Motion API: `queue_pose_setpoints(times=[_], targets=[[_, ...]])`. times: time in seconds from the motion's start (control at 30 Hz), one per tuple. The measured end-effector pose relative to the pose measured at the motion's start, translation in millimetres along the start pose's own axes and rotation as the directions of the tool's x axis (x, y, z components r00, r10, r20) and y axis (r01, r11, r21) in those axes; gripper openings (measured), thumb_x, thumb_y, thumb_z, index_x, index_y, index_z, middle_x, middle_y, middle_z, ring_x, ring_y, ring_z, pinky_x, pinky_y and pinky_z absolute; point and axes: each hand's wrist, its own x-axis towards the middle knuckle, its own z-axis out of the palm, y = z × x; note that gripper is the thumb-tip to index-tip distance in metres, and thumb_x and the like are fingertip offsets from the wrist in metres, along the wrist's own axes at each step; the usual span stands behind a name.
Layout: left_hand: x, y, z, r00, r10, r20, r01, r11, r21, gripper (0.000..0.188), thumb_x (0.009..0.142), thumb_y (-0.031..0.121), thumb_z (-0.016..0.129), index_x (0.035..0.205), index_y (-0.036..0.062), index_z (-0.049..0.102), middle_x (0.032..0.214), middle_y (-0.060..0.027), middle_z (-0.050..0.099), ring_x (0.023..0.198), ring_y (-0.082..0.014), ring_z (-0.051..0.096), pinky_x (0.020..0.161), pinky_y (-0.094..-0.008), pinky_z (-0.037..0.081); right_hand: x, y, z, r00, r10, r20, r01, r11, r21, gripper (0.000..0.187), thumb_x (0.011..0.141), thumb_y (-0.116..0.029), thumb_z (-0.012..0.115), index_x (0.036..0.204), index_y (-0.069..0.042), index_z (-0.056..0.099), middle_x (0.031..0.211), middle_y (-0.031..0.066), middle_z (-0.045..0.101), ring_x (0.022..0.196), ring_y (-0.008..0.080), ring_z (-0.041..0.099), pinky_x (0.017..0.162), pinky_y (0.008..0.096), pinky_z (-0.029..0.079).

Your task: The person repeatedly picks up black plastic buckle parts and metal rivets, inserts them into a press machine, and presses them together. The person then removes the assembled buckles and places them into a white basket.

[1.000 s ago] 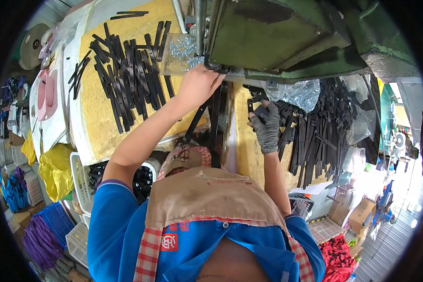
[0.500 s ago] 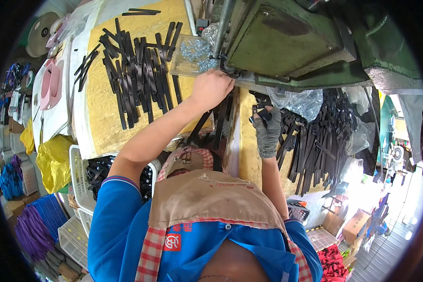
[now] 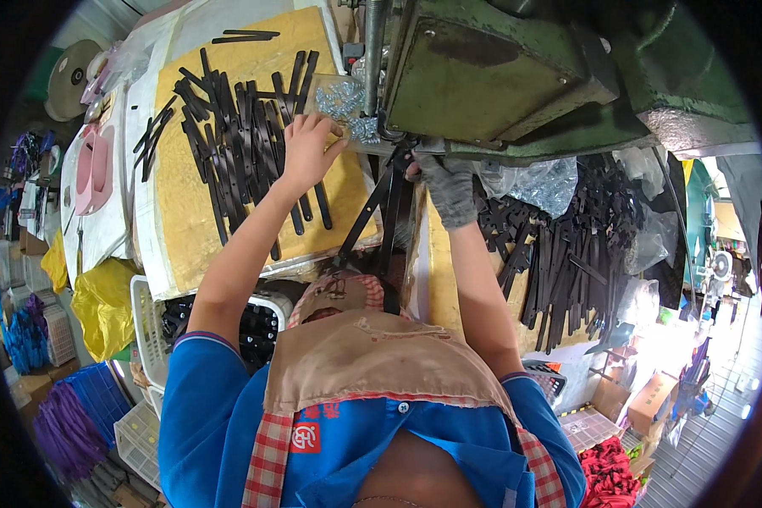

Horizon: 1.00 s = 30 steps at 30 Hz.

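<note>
My left hand (image 3: 311,154) is above the right part of a pile of flat black strips (image 3: 245,144), fingers apart, with nothing visible in it. Beside its fingertips is a shallow tray of small silvery rivet-like pieces (image 3: 340,98). My right hand (image 3: 447,190), in a grey fingerless glove, is closed at the upper end of a joined pair of black strips (image 3: 391,207) under the working head of a green machine (image 3: 474,76). Those strips hang toward me in a narrow V. The glove and the machine head partly hide their joint.
On the right, another heap of black strips (image 3: 571,262) lies near clear plastic bags (image 3: 542,190). White baskets (image 3: 148,339) with black parts stand below the left bench. A pink holder (image 3: 93,173) is at far left. The machine body overhangs the upper right.
My left hand has moved left from the machine head to the strip pile. My gloved right hand has moved up and left from the right-hand heap to the strips under the head.
</note>
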Motion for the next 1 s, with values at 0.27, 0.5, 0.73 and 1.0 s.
queue_pose_setpoints(times=[0.27,0.5,0.73,1.0], targets=[[8.0,47.5,-17.5,0.982,-0.179,0.06,0.174,0.732,-0.659,0.018,0.086,0.008,0.07,0.097,-0.0025,0.061,0.08,-0.0074,0.062,0.073,-0.0135,0.058,0.065,-0.0291,0.046,33.8,28.7,-9.7,0.974,-0.201,0.101,0.224,0.89,-0.396,0.022,0.087,-0.019,0.073,0.098,-0.002,0.065,0.084,0.0029,0.066,0.075,0.0122,0.06,0.068,0.0287,0.05],[13.5,68.5,10.8,0.965,-0.09,0.246,0.234,0.714,-0.66,0.021,0.082,0.012,0.073,0.09,-0.0045,0.063,0.079,-0.015,0.062,0.065,-0.0269,0.06,0.063,-0.036,0.047,27.2,44.1,-13.8,0.988,0.148,0.03,-0.15,0.931,0.333,0.023,0.09,-0.009,0.067,0.111,-0.003,0.059,0.105,0.01,0.065,0.086,0.0202,0.06,0.079,0.035,0.055],[2.6,85.5,7.7,0.984,-0.155,0.084,0.174,0.786,-0.593,0.033,0.079,0.018,0.078,0.099,-0.002,0.062,0.077,-0.0083,0.054,0.075,-0.0215,0.057,0.066,-0.0337,0.046,18.9,52.5,-18.8,0.962,0.258,0.094,-0.236,0.602,0.763,0.028,0.096,-0.026,0.055,0.116,-0.008,0.061,0.098,0.0088,0.065,0.086,0.0245,0.061,0.081,0.0446,0.057],[-77.1,66.2,3.7,0.521,0.028,0.853,0.853,0.01,-0.521,0.036,0.099,0.035,0.057,0.105,0.0008,0.068,0.075,0.0018,0.057,0.066,-0.0094,0.053,0.06,-0.0227,0.044,26.6,81.0,-29.8,0.968,0.087,0.233,-0.242,0.543,0.804,0.021,0.096,-0.025,0.049,0.105,-0.009,0.059,0.094,0.0096,0.059,0.08,0.0224,0.054,0.075,0.0417,0.049]])
